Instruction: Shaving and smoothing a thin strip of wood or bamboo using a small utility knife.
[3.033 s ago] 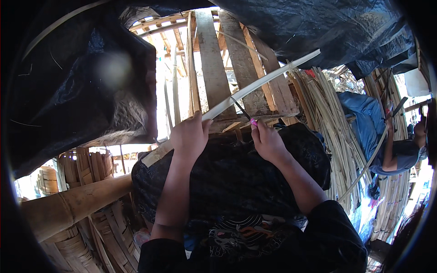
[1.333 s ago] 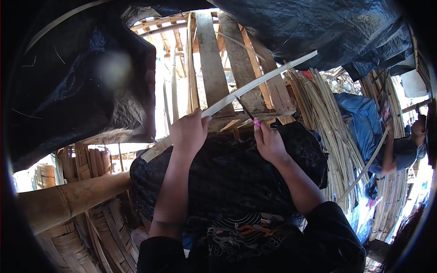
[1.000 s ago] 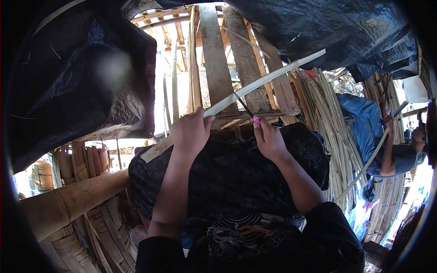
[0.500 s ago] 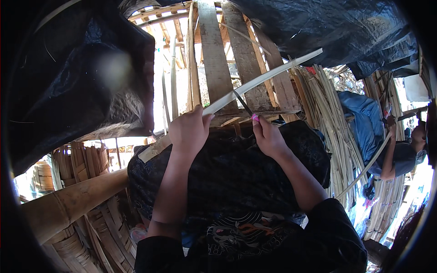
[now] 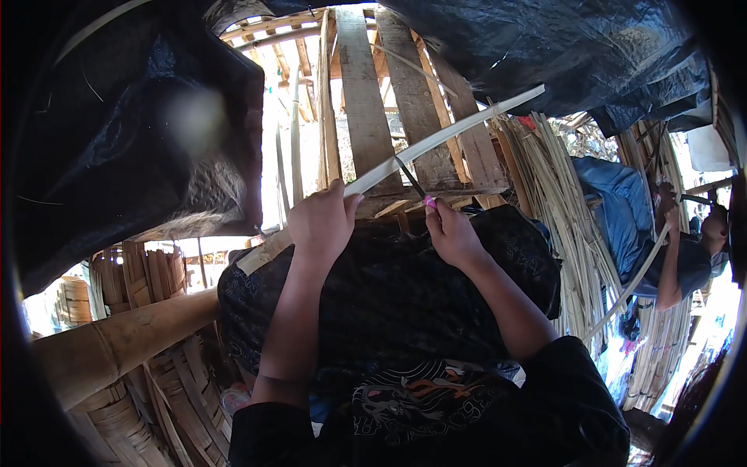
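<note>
A long pale bamboo strip slants from my lap up to the far right. My left hand is closed around its lower part, and a short end pokes out below the fist. In my right hand is a knife with a pink handle and a narrow dark blade. The blade's tip meets the strip's near edge, a little beyond my left hand. Dark cloth covers my lap under both hands. My fingers hide most of the knife's handle.
Upright wooden planks stand ahead. A bundle of bamboo strips leans at the right, near another person who holds a long strip. Black plastic sheeting hangs left and above right. A thick bamboo pole juts in at left.
My right hand and the knife have shifted slightly left along the strip, toward my left hand. The strip's far end has dipped a little. The other person's arm has moved slightly.
</note>
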`<action>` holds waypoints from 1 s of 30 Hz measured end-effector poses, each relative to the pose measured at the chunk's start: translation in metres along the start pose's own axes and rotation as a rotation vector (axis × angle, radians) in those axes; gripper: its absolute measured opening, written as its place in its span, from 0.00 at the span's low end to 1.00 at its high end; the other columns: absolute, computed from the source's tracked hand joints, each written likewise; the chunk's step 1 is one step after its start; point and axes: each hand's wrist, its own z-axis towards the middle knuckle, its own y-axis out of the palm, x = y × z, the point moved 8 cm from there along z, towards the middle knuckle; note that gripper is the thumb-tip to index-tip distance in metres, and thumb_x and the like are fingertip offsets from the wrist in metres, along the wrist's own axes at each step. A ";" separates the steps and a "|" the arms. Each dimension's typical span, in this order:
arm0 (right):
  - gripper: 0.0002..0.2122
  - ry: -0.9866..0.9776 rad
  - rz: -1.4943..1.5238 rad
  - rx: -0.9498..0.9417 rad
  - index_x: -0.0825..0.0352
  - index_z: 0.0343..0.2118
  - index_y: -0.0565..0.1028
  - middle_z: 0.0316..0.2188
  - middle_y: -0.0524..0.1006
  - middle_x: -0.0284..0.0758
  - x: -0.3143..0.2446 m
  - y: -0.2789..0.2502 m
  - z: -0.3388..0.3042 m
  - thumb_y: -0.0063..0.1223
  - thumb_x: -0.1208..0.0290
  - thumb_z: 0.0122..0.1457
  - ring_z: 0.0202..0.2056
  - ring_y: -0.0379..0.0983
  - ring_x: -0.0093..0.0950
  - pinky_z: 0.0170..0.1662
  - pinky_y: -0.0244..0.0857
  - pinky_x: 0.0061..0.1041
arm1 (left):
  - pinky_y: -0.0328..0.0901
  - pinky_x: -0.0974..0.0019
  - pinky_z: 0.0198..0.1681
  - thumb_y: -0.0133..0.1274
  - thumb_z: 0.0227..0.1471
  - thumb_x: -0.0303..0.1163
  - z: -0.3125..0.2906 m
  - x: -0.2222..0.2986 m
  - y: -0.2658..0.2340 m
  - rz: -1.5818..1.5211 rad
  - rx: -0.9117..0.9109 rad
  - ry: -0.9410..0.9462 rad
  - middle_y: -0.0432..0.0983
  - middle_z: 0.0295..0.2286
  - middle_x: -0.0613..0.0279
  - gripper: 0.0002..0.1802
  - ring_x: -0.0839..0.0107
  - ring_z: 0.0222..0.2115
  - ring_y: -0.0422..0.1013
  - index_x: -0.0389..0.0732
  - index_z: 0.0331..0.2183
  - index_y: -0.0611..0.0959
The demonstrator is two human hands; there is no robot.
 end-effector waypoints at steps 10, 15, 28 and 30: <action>0.12 0.032 0.017 -0.008 0.72 0.35 0.68 0.22 0.73 0.53 0.006 0.003 -0.001 0.42 0.66 0.66 0.29 0.71 0.55 0.30 0.62 0.45 | 0.68 0.56 0.22 0.53 0.56 0.48 0.001 0.001 -0.002 -0.005 0.013 0.013 0.76 0.17 0.60 0.17 0.58 0.20 0.76 0.43 0.29 0.77; 0.11 0.019 -0.003 0.006 0.72 0.33 0.68 0.22 0.73 0.53 0.003 0.001 -0.001 0.43 0.66 0.65 0.29 0.72 0.55 0.31 0.63 0.48 | 0.68 0.56 0.22 0.53 0.56 0.48 0.001 0.002 -0.002 0.012 -0.010 0.006 0.77 0.17 0.60 0.17 0.58 0.20 0.77 0.43 0.30 0.77; 0.11 -0.011 0.006 0.032 0.72 0.31 0.68 0.21 0.74 0.53 -0.002 0.001 -0.002 0.44 0.68 0.64 0.28 0.73 0.53 0.31 0.64 0.49 | 0.69 0.55 0.23 0.53 0.55 0.48 0.001 0.000 -0.001 -0.009 -0.009 -0.006 0.77 0.18 0.59 0.17 0.58 0.21 0.77 0.43 0.29 0.77; 0.11 -0.003 0.008 0.031 0.72 0.31 0.68 0.21 0.74 0.53 -0.001 0.001 -0.003 0.44 0.67 0.64 0.28 0.73 0.54 0.31 0.64 0.49 | 0.68 0.55 0.23 0.54 0.55 0.48 0.001 0.001 -0.002 -0.011 0.002 0.001 0.77 0.17 0.59 0.17 0.57 0.21 0.77 0.43 0.29 0.77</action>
